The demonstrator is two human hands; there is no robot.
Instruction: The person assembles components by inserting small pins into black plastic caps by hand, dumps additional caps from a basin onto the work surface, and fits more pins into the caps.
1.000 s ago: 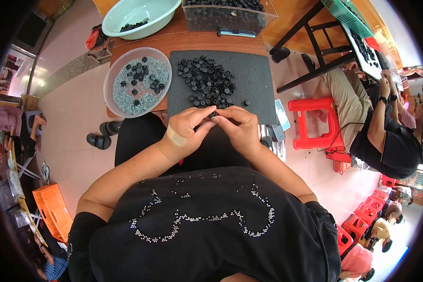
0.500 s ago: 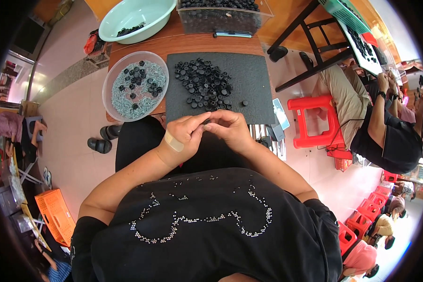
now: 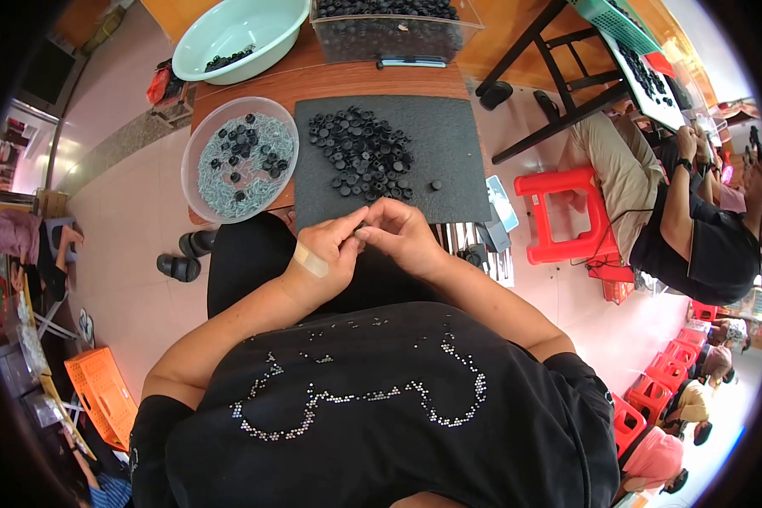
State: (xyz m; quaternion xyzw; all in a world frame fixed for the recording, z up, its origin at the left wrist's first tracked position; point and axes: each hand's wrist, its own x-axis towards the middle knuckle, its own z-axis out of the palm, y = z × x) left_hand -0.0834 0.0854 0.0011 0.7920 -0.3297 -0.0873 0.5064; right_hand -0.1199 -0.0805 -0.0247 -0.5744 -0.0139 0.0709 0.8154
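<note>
My left hand [image 3: 323,252], with a beige plaster across its wrist, and my right hand [image 3: 400,240] meet just in front of the table's near edge. Their fingertips pinch a small dark part [image 3: 361,227] between them; most of it is hidden, but it resembles the black caps. Beyond my hands, a heap of round black plastic caps [image 3: 364,152] lies on a dark grey mat [image 3: 450,144], with one cap [image 3: 435,184] apart at the right. Left of the mat stands a clear round tub [image 3: 190,173] of small silvery pins with some black parts on top.
A pale green basin [image 3: 196,59] and a clear bin [image 3: 339,42] of black parts stand at the back. At right, a red stool [image 3: 529,182] and a seated person [image 3: 686,245] are beside a dark-legged stand [image 3: 550,140]. An orange crate [image 3: 102,394] sits lower left.
Both hands stay together, fingertips shifting slightly around the small part. The whole view has drifted a little to the left; the heap and tub look the same.
</note>
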